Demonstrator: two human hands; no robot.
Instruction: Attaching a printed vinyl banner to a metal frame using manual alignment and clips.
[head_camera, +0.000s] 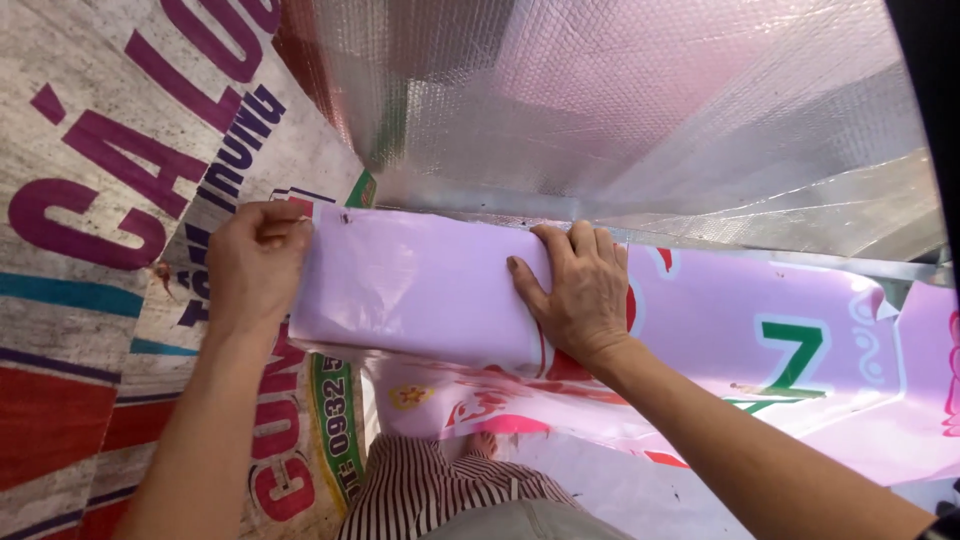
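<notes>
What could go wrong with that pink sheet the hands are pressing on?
The folded pink plastic banner sheet looks slippery; it might spring open if the flat right hand lifts. The left hand pinches only its end edge, which could slip or crease. The loose pink printed part hangs unsupported and may drag the fold askew.

Pink printed banner (760, 350) over grey, purple-lettered banner (100, 200)

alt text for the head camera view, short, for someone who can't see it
Two bare hands press a folded pink printed banner flat: the left hand pinches its left edge, the right hand lies palm-down on its middle. A silvery foil sheet lies beyond it, and a worn printed tarp lies to the left.
</notes>
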